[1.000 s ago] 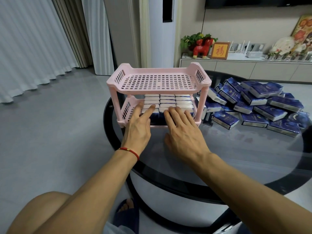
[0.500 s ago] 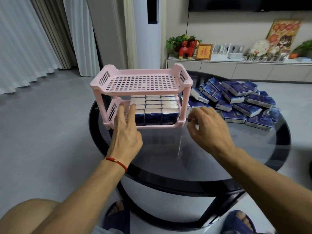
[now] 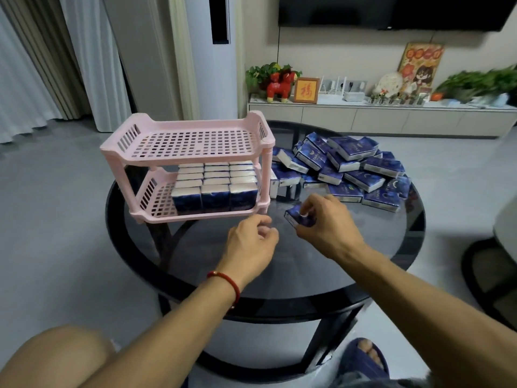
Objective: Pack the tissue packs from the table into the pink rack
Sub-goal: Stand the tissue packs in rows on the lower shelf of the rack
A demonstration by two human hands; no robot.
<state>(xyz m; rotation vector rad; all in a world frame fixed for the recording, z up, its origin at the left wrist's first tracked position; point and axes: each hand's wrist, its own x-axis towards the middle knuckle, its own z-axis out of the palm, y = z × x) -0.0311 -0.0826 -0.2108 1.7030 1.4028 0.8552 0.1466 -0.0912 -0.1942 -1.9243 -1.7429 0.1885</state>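
A pink two-tier rack point(image 3: 156, 161) stands on the left half of the round glass table point(image 3: 391, 247). Its lower shelf holds several blue tissue packs point(image 3: 214, 196) standing upright in rows; the top shelf is bare. A heap of blue tissue packs point(image 3: 355, 166) lies to the right of the rack. My right hand point(image 3: 324, 225) grips one blue tissue pack point(image 3: 293, 215) just in front of the rack's right leg. My left hand point(image 3: 251, 242) hovers beside it, fingers loosely curled, holding nothing.
A low white cabinet point(image 3: 377, 119) with a red horse figure, a framed picture and plants runs along the back wall. A tall white air conditioner point(image 3: 215, 57) stands behind the rack. My knee and a blue slipper point(image 3: 363, 357) show under the table's near edge.
Both hands left the rack's lower shelf. My right hand went right and took hold of one pack; my left hand drew back towards me. The view shifted right.
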